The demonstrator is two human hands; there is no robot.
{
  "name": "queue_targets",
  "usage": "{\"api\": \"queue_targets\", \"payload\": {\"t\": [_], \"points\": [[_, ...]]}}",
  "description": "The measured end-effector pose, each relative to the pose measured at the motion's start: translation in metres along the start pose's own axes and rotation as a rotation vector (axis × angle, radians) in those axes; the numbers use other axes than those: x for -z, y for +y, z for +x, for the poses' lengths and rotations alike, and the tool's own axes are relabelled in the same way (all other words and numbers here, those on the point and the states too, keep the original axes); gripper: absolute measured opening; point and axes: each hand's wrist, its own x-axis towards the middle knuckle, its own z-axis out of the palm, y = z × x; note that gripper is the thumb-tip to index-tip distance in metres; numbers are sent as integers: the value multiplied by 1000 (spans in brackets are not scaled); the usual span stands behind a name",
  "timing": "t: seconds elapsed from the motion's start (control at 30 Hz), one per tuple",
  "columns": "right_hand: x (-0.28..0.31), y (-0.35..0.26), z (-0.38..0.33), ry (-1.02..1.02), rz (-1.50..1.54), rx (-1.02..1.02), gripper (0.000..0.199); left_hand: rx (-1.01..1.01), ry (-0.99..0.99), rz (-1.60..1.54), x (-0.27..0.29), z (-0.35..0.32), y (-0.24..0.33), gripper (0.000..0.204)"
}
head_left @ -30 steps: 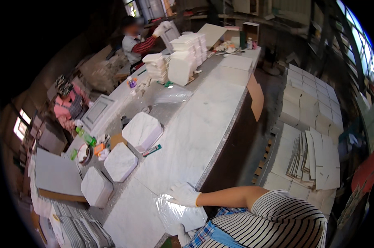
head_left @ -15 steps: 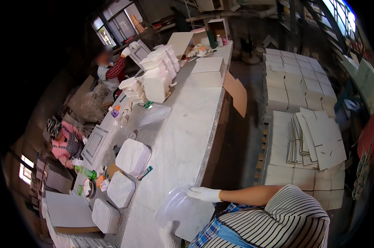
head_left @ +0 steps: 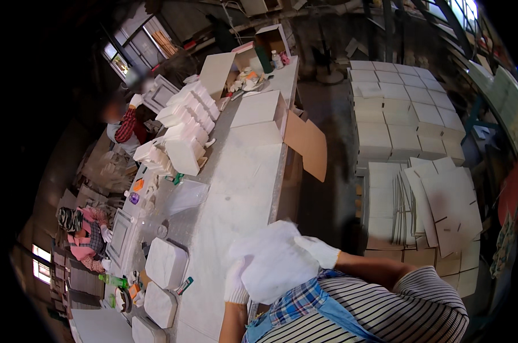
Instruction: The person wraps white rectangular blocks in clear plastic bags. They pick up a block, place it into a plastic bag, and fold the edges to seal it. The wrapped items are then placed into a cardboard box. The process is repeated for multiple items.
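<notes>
A white slab [head_left: 279, 263] with cut corners, marble-like, is held tilted close in front of my body. My gloved left hand [head_left: 236, 280] grips its left edge, with some fingers hidden. On the far right edge, my gloved right hand [head_left: 318, 251] is closed over the rim, its fingertips partly behind the slab. To the left on the long table [head_left: 230, 200] lie similar thick marble-look slabs: a rounded-corner one [head_left: 166, 263] and a cut-corner one [head_left: 160, 304]. A green-and-white cutter-like tool [head_left: 185, 285] lies beside the first.
White foam-like blocks [head_left: 184, 123] are stacked down the table, past a clear plastic sheet [head_left: 185, 195]. An open carton [head_left: 259, 117] hangs a brown flap [head_left: 306, 146] over the table's right edge. White boxes [head_left: 393, 134] fill pallets at right. Two people [head_left: 90, 240] work across the table.
The clear plastic film under my hands has given way to the white slab, now raised between both hands. My left hand has come up, and the view has shifted.
</notes>
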Motion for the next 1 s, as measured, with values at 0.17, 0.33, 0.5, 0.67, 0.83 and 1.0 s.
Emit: {"api": "queue_targets", "payload": {"t": [0.17,0.33,0.5,0.67,0.83,1.0], "points": [[50,-49,1,124,61,134,47,130,-133,-20,-84,60,5,43],[89,-78,8,285,189,266,42,233,-229,23,-136,125,2,46],[141,-101,33,361,224,400,42,319,-425,-54,-196,163,17,51],[167,-154,74,451,169,601,43,360,-624,-129,-226,236,16,51],[184,-205,126,501,252,596,53,345,-638,-205,-266,282,28,49],[182,-270,170,478,320,566,52,306,-528,-353,-301,335,8,44]]}}
